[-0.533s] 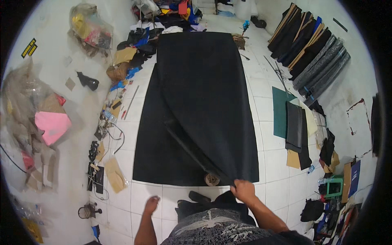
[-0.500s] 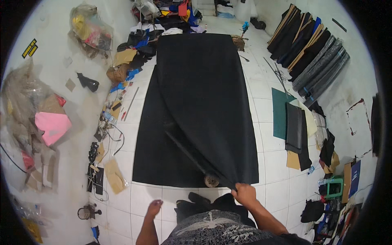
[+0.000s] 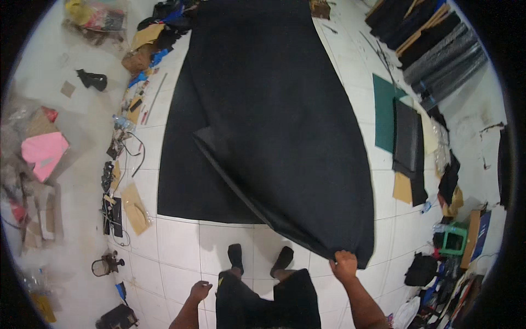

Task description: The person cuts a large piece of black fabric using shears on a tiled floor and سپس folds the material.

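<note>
A large black sheet [image 3: 279, 126] of flexible material lies in layers on the floor, its upper layer folded over diagonally. My right hand [image 3: 345, 267] is closed round the near right corner of that upper layer, which is raised off the floor. From this grip a loose folded edge runs up and left across the lower layer [image 3: 186, 181]. My left hand [image 3: 200, 290] hangs apart from the sheet at the lower left, fingers curled in, with nothing visible in them. My feet in dark socks [image 3: 234, 256] stand on the tiles just short of the sheet's near edge.
White floor tiles [image 3: 181, 247] surround the sheet. Cables, scraps and a tan paper piece [image 3: 136, 208] lie along the left wall. On the right are a green board [image 3: 386, 112], dark panels [image 3: 405, 134], wrapped rolls [image 3: 444, 66] and a green stool [image 3: 453, 239].
My right hand has drawn the sheet's corner nearer and to the right. The round object seen under the fold is now out of sight. My view has tilted downward, showing my feet.
</note>
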`<state>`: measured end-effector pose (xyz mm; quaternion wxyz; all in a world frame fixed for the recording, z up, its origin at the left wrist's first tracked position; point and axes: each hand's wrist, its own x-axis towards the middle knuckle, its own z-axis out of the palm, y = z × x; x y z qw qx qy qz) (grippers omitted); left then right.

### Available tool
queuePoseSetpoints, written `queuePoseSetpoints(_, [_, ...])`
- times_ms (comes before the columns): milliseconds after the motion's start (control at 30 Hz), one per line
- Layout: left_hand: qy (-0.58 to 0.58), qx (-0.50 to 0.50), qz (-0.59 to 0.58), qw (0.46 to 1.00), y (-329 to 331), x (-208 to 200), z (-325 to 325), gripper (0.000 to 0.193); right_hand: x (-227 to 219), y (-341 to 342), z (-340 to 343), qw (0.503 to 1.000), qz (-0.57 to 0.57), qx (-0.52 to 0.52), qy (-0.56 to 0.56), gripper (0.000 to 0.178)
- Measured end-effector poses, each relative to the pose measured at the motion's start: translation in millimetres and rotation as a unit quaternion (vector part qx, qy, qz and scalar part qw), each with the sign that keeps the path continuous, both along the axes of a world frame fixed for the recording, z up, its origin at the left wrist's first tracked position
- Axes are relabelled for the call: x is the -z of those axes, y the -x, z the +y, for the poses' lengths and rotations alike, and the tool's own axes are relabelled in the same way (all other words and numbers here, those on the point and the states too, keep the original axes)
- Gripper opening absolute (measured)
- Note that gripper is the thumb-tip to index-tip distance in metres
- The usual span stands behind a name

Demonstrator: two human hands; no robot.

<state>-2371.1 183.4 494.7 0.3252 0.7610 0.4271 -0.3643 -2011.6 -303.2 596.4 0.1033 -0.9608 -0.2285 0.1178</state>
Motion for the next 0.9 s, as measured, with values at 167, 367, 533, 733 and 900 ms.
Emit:
queuePoseSetpoints(167, [-0.064,0.19,-0.037,0.979,-141,173,61,0.06,181,-26,-26,0.999,-0.043,0.001,0.028,0.025])
queuePoseSetpoints(367, [-0.176,0.277,-0.33,0.885,-406,254,53,0.08,344,-96,-12,0.991,-0.11,-0.007,-0.069,0.035])
queuePoseSetpoints(533, [-0.21,0.451,-0.392,0.774,-516,314,20,0.093,419,-130,12,0.985,-0.134,-0.051,-0.094,0.04])
queuePoseSetpoints(733, [-0.249,0.616,-0.173,0.727,-551,366,32,0.064,445,-138,29,0.973,-0.169,-0.103,-0.117,0.039])
queuePoseSetpoints(900, [-0.251,0.555,-0.261,0.748,-522,347,29,0.036,431,-132,20,0.97,-0.222,0.021,-0.1,0.034])
